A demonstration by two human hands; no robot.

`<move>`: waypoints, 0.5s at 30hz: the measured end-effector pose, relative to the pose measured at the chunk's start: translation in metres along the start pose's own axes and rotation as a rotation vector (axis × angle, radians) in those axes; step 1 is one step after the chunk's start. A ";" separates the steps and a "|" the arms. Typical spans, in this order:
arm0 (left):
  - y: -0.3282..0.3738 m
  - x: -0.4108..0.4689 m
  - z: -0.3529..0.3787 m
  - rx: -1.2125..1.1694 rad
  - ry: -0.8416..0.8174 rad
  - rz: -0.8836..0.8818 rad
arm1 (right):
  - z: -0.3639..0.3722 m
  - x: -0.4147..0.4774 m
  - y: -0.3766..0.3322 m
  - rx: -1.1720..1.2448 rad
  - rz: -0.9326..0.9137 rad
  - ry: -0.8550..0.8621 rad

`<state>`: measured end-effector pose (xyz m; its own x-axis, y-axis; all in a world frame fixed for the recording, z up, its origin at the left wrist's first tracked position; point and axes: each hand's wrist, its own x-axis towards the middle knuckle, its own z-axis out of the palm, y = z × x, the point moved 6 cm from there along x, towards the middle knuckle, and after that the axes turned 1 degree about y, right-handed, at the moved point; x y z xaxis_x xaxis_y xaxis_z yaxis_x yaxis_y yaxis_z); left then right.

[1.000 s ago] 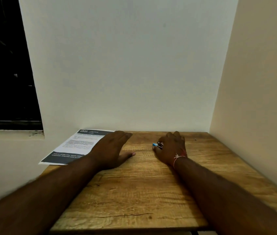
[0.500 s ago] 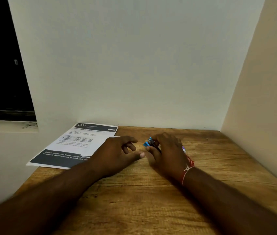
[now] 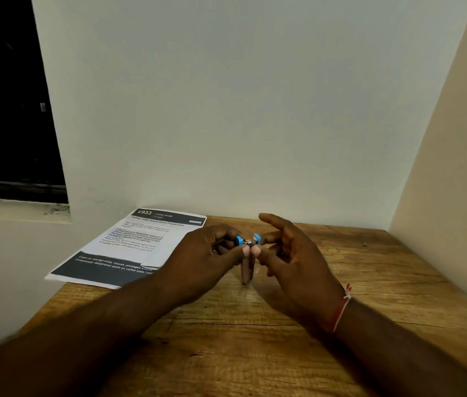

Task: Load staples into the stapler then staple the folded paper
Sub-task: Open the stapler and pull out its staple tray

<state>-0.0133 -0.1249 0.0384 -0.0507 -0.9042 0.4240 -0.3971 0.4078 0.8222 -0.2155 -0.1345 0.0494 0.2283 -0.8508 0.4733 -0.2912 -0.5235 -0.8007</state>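
**Stapler** (image 3: 248, 244): small, blue-tipped, hanging just above the bench (image 3: 255, 339) between both hands.
**Left hand** (image 3: 206, 262): pinching one blue end, thumb pressing near the middle.
**Right hand** (image 3: 292, 259): pinching the other end, forefinger sticking out free.
**Condition:** seemingly hinging open, though blur is hiding any staple channel.
**Paper** (image 3: 129, 247): lying flat at back left, untouched.
**Risks:** thumbs are crowding the hinge, so a snap shut could nip them; with so light a pinch, the stapler could be slipping.
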 end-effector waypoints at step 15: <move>-0.013 0.005 -0.011 -0.013 0.086 -0.010 | -0.026 0.009 0.026 0.038 0.225 0.035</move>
<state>0.0015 -0.1333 0.0343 0.0322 -0.8945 0.4459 -0.3853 0.4006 0.8313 -0.2452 -0.1568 0.0420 0.1285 -0.9474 0.2931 -0.2958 -0.3187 -0.9005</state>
